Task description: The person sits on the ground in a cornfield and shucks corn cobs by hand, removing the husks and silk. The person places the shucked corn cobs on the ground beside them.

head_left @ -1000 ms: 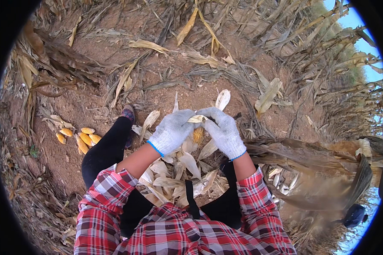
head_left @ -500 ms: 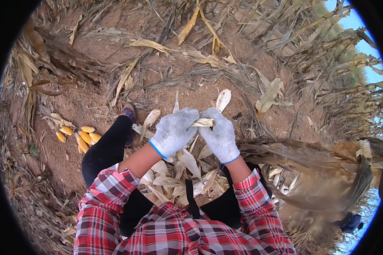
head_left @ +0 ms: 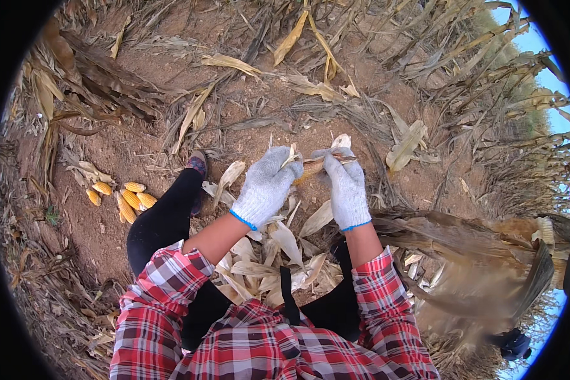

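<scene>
Between my two gloved hands is a corn cob (head_left: 310,170), its orange-yellow kernels showing in the gap. My left hand (head_left: 265,180), in a grey-white knit glove with a blue cuff, closes round the cob's left end and pinches some pale husk. On the other end my right hand (head_left: 346,187), gloved alike, is closed, with dry husk strips (head_left: 341,143) sticking up past its fingers. My palms hide most of the cob. Under my hands, between my legs, lies a heap of pale, peeled husks (head_left: 285,244).
Several husked yellow cobs (head_left: 131,199) lie on the brown soil to my left, beyond my bent leg (head_left: 161,225). Large dry corn leaves (head_left: 462,237) reach in on the right. Dry stalks and leaf litter (head_left: 278,120) cover the ground ahead.
My hands have moved apart and slightly to the right. The husk between them has opened, and yellow kernels now show where only pale husk was visible.
</scene>
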`<state>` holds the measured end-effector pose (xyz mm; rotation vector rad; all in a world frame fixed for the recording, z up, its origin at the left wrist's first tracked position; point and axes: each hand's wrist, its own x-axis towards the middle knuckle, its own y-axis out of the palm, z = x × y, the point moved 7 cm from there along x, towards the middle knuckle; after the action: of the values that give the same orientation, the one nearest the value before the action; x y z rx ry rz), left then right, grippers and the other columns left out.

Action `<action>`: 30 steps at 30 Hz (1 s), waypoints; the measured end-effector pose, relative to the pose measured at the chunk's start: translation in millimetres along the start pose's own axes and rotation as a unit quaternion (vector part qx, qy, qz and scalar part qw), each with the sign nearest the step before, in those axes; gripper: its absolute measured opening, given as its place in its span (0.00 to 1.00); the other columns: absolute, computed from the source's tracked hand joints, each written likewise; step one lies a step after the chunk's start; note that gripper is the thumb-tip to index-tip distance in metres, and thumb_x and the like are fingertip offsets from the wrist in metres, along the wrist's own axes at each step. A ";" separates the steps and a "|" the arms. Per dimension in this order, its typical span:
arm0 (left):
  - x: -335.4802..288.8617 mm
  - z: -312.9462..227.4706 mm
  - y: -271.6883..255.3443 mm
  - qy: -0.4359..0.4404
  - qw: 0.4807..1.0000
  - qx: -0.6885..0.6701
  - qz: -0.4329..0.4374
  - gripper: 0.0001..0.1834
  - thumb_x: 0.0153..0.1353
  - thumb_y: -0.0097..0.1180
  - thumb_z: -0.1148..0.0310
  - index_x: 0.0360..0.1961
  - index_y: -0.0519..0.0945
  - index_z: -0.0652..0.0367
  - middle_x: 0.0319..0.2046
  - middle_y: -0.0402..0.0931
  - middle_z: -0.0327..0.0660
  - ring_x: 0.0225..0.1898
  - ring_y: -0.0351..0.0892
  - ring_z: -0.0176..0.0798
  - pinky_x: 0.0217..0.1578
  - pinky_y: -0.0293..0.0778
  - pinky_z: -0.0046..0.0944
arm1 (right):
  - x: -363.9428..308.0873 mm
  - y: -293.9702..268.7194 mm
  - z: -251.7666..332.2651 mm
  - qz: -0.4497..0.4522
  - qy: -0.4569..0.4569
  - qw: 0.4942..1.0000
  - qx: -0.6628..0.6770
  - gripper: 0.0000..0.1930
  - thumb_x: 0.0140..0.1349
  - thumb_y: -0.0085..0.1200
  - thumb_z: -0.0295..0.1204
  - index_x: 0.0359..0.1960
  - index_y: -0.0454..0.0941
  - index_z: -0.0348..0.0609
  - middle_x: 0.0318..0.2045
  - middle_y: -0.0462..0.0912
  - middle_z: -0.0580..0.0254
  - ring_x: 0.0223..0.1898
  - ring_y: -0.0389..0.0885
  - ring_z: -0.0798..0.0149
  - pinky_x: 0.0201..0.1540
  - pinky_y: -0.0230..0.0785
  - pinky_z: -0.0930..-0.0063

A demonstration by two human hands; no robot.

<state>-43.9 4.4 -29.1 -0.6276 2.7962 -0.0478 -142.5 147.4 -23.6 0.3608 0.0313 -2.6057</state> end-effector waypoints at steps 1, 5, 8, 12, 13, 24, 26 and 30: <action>0.9 1.9 -2.0 0.006 0.999 -0.050 0.004 0.17 0.65 0.51 0.64 0.46 0.78 0.68 0.39 0.81 0.47 0.43 0.79 0.38 0.48 0.71 0.37 | 2.8 -1.1 -0.8 -0.008 0.002 0.999 0.041 0.09 0.70 0.48 0.32 0.47 0.74 0.45 0.44 0.81 0.60 0.45 0.79 0.66 0.47 0.74 0.63; 0.2 -9.1 1.6 -0.024 0.987 -0.103 0.124 0.15 0.64 0.51 0.65 0.41 0.78 0.70 0.31 0.81 0.43 0.38 0.80 0.37 0.44 0.74 0.37 | 18.4 -33.4 -5.5 -0.087 0.006 0.983 0.159 0.10 0.71 0.48 0.32 0.47 0.74 0.41 0.45 0.82 0.55 0.46 0.80 0.59 0.49 0.74 0.55; -21.3 -7.0 9.5 0.068 0.956 0.177 0.224 0.12 0.64 0.48 0.65 0.41 0.78 0.60 0.33 0.81 0.48 0.37 0.82 0.47 0.43 0.75 0.44 | 33.0 -79.0 -13.7 -0.159 0.014 0.968 0.195 0.09 0.72 0.47 0.32 0.43 0.75 0.39 0.41 0.82 0.54 0.43 0.81 0.56 0.48 0.75 0.54; -31.1 25.1 13.4 0.076 0.849 0.420 0.311 0.15 0.60 0.53 0.62 0.48 0.79 0.53 0.37 0.80 0.53 0.43 0.79 0.57 0.49 0.72 0.51 | 24.8 -93.2 6.4 -0.180 -0.013 0.961 0.211 0.06 0.69 0.51 0.32 0.40 0.76 0.44 0.40 0.81 0.61 0.43 0.79 0.62 0.44 0.74 0.61; -29.8 26.8 11.6 0.066 0.839 0.439 0.315 0.16 0.59 0.55 0.62 0.48 0.80 0.52 0.37 0.80 0.53 0.44 0.79 0.58 0.49 0.71 0.52 | 22.7 -90.7 7.8 -0.183 -0.021 0.962 0.204 0.06 0.68 0.52 0.32 0.41 0.76 0.44 0.40 0.81 0.61 0.43 0.79 0.63 0.44 0.74 0.62; -27.1 50.2 43.4 -0.177 0.927 -0.146 0.298 0.39 0.64 0.53 0.45 0.69 0.60 0.56 0.56 0.74 0.47 0.53 0.78 0.41 0.48 0.77 0.42 | -3.4 -22.7 -2.6 -0.055 0.023 0.982 0.179 0.08 0.68 0.53 0.32 0.44 0.77 0.44 0.38 0.81 0.64 0.39 0.80 0.68 0.38 0.74 0.71; -27.2 45.5 44.4 -0.258 0.884 -0.268 0.285 0.39 0.64 0.58 0.51 0.69 0.59 0.60 0.60 0.70 0.46 0.56 0.73 0.36 0.55 0.73 0.40 | -12.2 -6.6 -7.6 -0.036 0.058 0.976 0.208 0.08 0.69 0.51 0.30 0.44 0.77 0.41 0.39 0.81 0.61 0.41 0.81 0.64 0.41 0.76 0.65; -6.3 36.4 32.9 -0.006 0.977 -0.094 0.193 0.38 0.58 0.66 0.62 0.66 0.63 0.61 0.59 0.71 0.42 0.57 0.71 0.35 0.59 0.68 0.36 | -22.0 14.6 3.3 0.069 0.121 0.953 0.268 0.08 0.70 0.49 0.28 0.44 0.75 0.37 0.40 0.82 0.58 0.43 0.82 0.61 0.47 0.77 0.64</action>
<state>-42.2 37.9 -65.5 -0.1126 2.8781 0.2984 -117.8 145.0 -14.0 0.8389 -0.6038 -2.3802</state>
